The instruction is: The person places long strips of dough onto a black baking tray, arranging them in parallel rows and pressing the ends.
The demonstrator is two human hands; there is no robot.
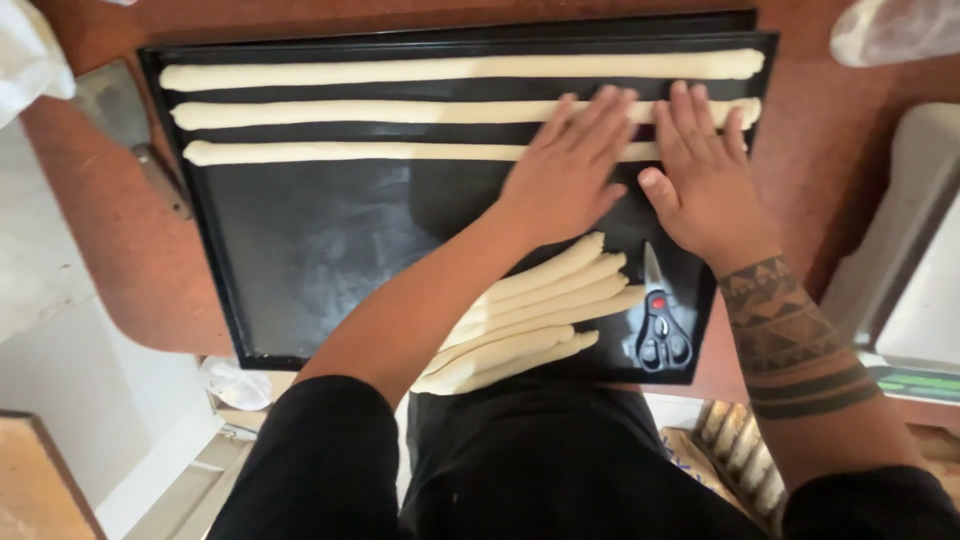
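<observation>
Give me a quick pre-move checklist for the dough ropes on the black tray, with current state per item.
1. Both hands flat on third dough rope: ok; left hand and right hand press its right part.
2. Three ropes laid apart on black tray: ok; top rope and second rope lie parallel, gaps visible.
3. Third rope's right end: cannot tell, hidden under the hands.
4. Scissors clear of hands: ok, lying at the tray's near right corner.
5. Spare dough pile reachable: ok, on the tray's near edge, partly under the left forearm.
</observation>
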